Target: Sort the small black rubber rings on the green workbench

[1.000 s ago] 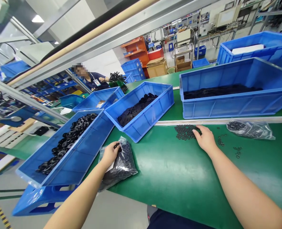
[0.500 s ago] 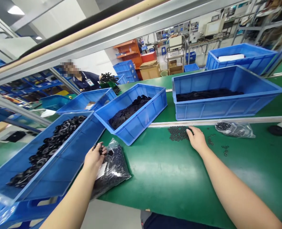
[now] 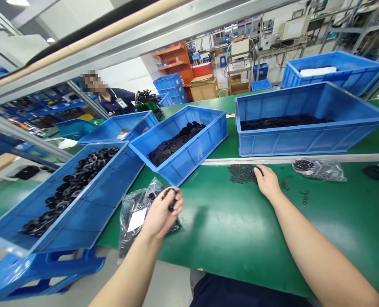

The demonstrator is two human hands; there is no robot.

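My left hand (image 3: 162, 211) is closed around a handful of small black rings (image 3: 172, 204), lifted just above a clear plastic bag (image 3: 128, 230). The bag is full of similar dark parts, has a white label (image 3: 137, 219), and is partly hidden by my hand and forearm. Farther right, my right hand (image 3: 268, 182) rests at the right end of a flat patch of small black rings (image 3: 240, 173) on the green table (image 3: 228, 230). Its fingers are curled, with dark rings showing between thumb and fingers.
Blue bins stand around: one at left (image 3: 80, 213) with black rings, one in the middle (image 3: 189, 160) with black discs, one at right (image 3: 288, 143) with dark flat parts. A smaller bag (image 3: 324, 169) and loose rings (image 3: 304, 197) lie rightward. A person (image 3: 112, 100) stands beyond.
My left hand has moved right, away from the bag's opening, with the black rings in it. My right hand stays beside the patch of rings. The view has shifted slightly.
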